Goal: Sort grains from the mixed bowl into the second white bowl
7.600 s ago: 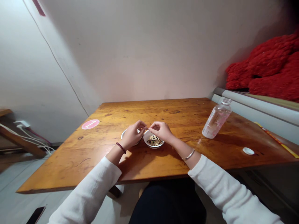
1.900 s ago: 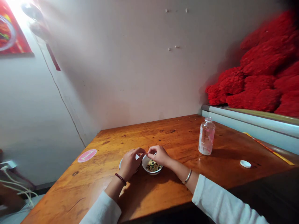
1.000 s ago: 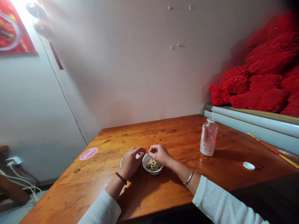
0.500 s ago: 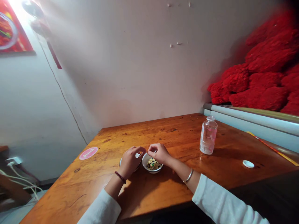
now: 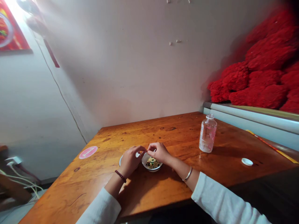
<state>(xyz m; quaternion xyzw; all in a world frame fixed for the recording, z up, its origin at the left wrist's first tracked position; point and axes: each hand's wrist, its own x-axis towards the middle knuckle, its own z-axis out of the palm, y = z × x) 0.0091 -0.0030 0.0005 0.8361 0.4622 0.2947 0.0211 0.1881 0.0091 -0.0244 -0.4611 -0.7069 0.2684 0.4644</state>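
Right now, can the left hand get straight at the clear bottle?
Probably not directly: the right hand sits between the left hand and the clear bottle, so reaching over or around seems needed.

Upright white bowl (image 5: 144,159), multicoloured beads (image 5: 153,163) inside

the worktop (image 5: 177,186) is glossy varnished wood with dark knots. the bowl (image 5: 152,170) looks smooth and shiny, the little beads (image 5: 153,163) in it smooth too. the bottle (image 5: 207,134) is clear, shiny plastic; its cap (image 5: 247,161), smooth white plastic. the bangle (image 5: 189,173) is polished metal, the sleeve (image 5: 217,196) matt cloth, the red heap (image 5: 263,81) rough and shaggy, the wall (image 5: 140,71) matt.
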